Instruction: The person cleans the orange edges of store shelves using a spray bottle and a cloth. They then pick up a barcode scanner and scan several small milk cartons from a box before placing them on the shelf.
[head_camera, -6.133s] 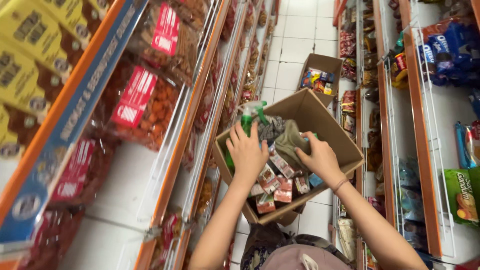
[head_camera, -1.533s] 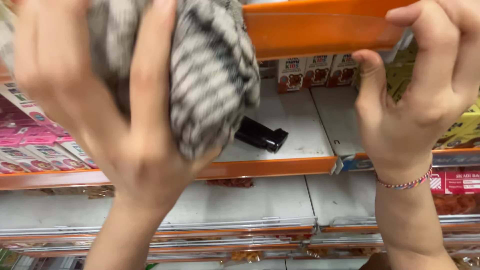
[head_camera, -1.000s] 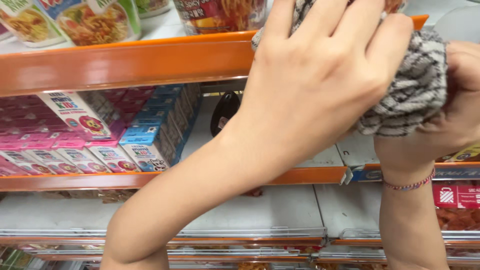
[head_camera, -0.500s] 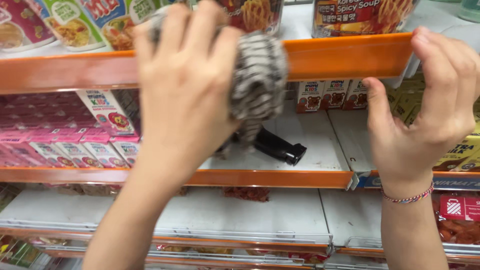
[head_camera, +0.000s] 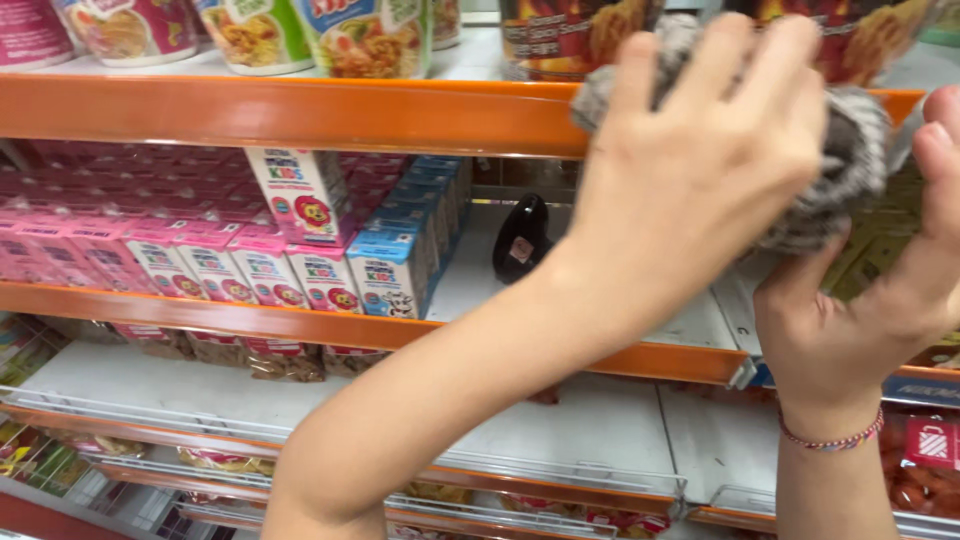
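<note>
The grey-and-white knitted cloth bundle (head_camera: 845, 170) sits high at the right of the view, pressed against the front edge of the orange metal upper shelf (head_camera: 300, 115). The left hand (head_camera: 700, 170) lies over the bundle from the front, fingers spread and curled across its top, so most of the fabric is hidden behind the palm and only its right and upper parts show. The right hand (head_camera: 870, 300) comes up from below, its thumb under the bundle and its fingers rising at the bundle's right side, cradling it; a beaded bracelet (head_camera: 830, 440) circles that wrist. Both hands are grasping the bundle between them.

The bundle is a rounded, crumpled wad. Its visible part runs roughly sideways along the shelf edge, but its ends are covered, so which way it points cannot be told.

Behind the left forearm, a small black object (head_camera: 522, 238) stands on the white middle shelf (head_camera: 480, 280), just beside a row of blue and pink cartons (head_camera: 390, 270). Printed paper cups (head_camera: 360, 35) stand on the upper shelf.
</note>
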